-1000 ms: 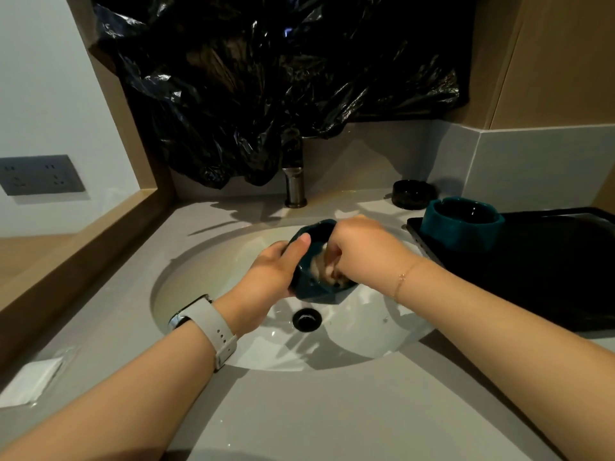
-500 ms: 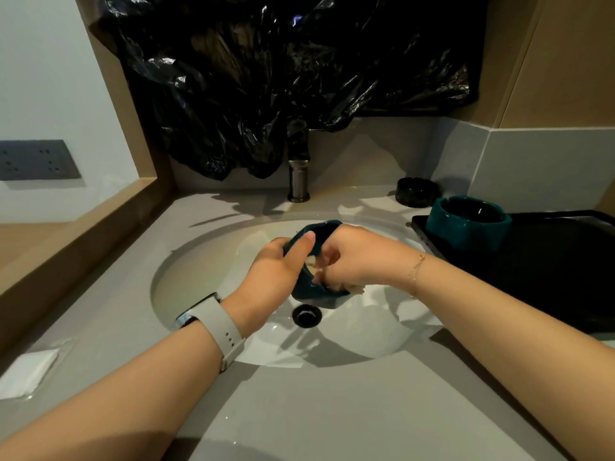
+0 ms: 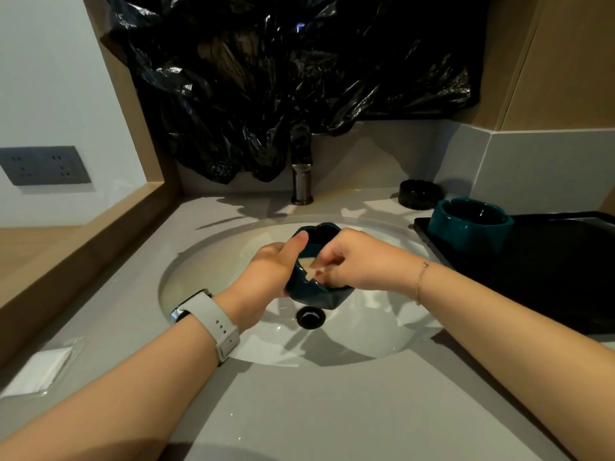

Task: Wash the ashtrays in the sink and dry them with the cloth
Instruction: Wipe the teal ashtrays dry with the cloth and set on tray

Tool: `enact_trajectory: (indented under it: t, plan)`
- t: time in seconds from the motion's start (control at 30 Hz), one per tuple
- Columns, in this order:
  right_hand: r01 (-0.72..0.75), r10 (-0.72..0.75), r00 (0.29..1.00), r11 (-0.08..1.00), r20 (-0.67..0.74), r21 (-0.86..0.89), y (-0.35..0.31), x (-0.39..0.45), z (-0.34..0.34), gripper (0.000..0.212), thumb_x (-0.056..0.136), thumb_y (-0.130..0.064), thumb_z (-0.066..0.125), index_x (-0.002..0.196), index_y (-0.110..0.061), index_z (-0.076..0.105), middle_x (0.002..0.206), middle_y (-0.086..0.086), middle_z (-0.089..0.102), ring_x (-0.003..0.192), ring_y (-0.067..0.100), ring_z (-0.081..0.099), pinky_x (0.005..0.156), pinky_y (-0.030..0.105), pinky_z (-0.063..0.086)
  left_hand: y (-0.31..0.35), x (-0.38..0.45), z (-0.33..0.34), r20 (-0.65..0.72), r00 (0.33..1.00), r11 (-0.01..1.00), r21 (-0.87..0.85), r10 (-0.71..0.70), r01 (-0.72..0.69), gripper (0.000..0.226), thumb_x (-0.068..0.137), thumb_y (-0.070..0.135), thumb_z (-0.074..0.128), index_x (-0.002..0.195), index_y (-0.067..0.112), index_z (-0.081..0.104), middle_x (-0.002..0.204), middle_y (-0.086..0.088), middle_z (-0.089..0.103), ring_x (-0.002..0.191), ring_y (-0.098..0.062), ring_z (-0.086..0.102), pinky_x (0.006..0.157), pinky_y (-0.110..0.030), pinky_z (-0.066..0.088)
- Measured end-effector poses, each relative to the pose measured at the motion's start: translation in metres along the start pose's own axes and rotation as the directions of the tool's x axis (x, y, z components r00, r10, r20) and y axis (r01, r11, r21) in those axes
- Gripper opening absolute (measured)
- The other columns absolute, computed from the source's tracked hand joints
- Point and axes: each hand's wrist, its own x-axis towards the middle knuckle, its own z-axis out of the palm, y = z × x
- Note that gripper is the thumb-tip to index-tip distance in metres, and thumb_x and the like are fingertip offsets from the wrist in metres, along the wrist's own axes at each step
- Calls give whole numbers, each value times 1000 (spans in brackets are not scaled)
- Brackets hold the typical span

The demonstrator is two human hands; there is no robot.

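A sheet of crumpled black plastic (image 3: 293, 84) covers the wall at twelve o'clock, hanging down over the top of the metal faucet (image 3: 302, 184). Below it the white oval sink (image 3: 206, 261) fills the middle of the grey countertop (image 3: 332, 410), its drain (image 3: 310, 317) just toward six o'clock from the hands. At three o'clock a black tray (image 3: 549, 277) sits on the counter with a second teal ashtray (image 3: 469, 225) standing upright on its near-left corner; a smaller black ashtray (image 3: 420, 194) stands just beyond it at about one o'clock. A flat white packet (image 3: 40, 371) lies at eight o'clock near the counter's edge.

The teal ashtray (image 3: 316, 287) being worked on is held above the basin, directly over the drain and tilted so its mouth faces up and toward the person. The left hand (image 3: 273, 271) grips it from the nine o'clock side, thumb hooked over the rim, the other fingers hidden behind the wall. The right hand (image 3: 352, 261) comes in from three o'clock with its fingers (image 3: 324, 261) curled down into the bowl, pinching a pale scrap, likely a cloth or sponge (image 3: 311, 266), against the inside. No running water is visible.

Judging by this, the interior is being wiped; the outer wall would next need turning toward the right hand.
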Motion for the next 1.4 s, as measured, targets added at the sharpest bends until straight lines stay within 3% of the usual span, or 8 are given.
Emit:
enact_trajectory:
  t: [0.17, 0.3, 0.4, 0.5, 0.67, 0.93, 1.23, 1.4]
  plan:
    - [-46, 47, 999, 999, 23, -27, 9, -8, -27, 6, 87, -23, 66, 87, -20, 71, 81, -3, 64, 75, 11, 56, 65, 19, 43, 2, 1, 4, 31, 999, 1000, 15, -12, 12, 35, 97, 50, 49, 102, 18, 63, 100, -10, 71, 94, -26, 69, 87, -41, 58]
    - [-113, 258, 919, 897, -298, 428, 33, 2, -57, 8, 93, -23, 61, 97, -16, 63, 91, 0, 59, 90, 21, 56, 81, 31, 45, 0, 4, -5, -33, 999, 997, 73, -9, 12, 43, 97, 55, 46, 116, 18, 58, 105, -9, 66, 97, -26, 64, 86, -38, 57]
    - [10, 203, 843, 920, -497, 392, 47, 8, -58, 3, 98, -25, 52, 99, -24, 49, 94, -2, 58, 88, 24, 57, 82, 38, 48, -1, 6, -8, -48, 998, 999, 33, -40, 42, 47, 95, 58, 46, 117, 18, 58, 109, -11, 65, 100, -27, 64, 90, -42, 57]
    - [55, 109, 886, 941, -451, 335, 51, 13, -44, 19, 98, -18, 47, 93, -36, 46, 107, 0, 58, 102, 33, 59, 90, 49, 48, -1, 6, -7, -41, 997, 997, -46, -64, 62, 40, 96, 57, 47, 107, 21, 61, 110, -12, 68, 101, -27, 65, 91, -45, 57]
    - [-58, 97, 989, 948, -108, 314, 46, 13, -11, 14, 99, -28, 44, 101, -36, 55, 102, -14, 58, 95, 10, 55, 74, 21, 42, -3, 8, -4, -46, 995, 995, -50, -88, 86, 45, 95, 56, 48, 111, 16, 62, 107, -12, 70, 98, -28, 67, 90, -44, 57]
    - [344, -90, 850, 841, -519, 417, 41, 11, -15, 57, 82, -7, 72, 125, -33, 48, 121, -18, 61, 115, -1, 55, 97, 16, 45, -3, 8, -8, -41, 993, 982, -158, -115, 107, 46, 95, 54, 51, 120, 16, 58, 112, -13, 68, 102, -28, 66, 86, -41, 59]
    - [244, -114, 922, 912, -370, 329, 39, 11, -6, 12, 86, -18, 70, 96, -22, 75, 129, -9, 59, 121, 4, 50, 102, 17, 41, -3, 4, -2, -53, 993, 991, -89, -106, 101, 36, 95, 53, 51, 100, 18, 60, 105, -9, 69, 97, -24, 66, 77, -35, 59]
    - [-37, 208, 930, 873, -302, 487, 36, 20, -7, 34, 79, -48, 71, 103, -29, 57, 114, -11, 57, 103, 7, 56, 77, 23, 47, -1, 3, 2, -33, 996, 994, -77, -84, 82, 36, 96, 52, 51, 94, 17, 62, 98, -7, 72, 92, -22, 68, 81, -35, 59]
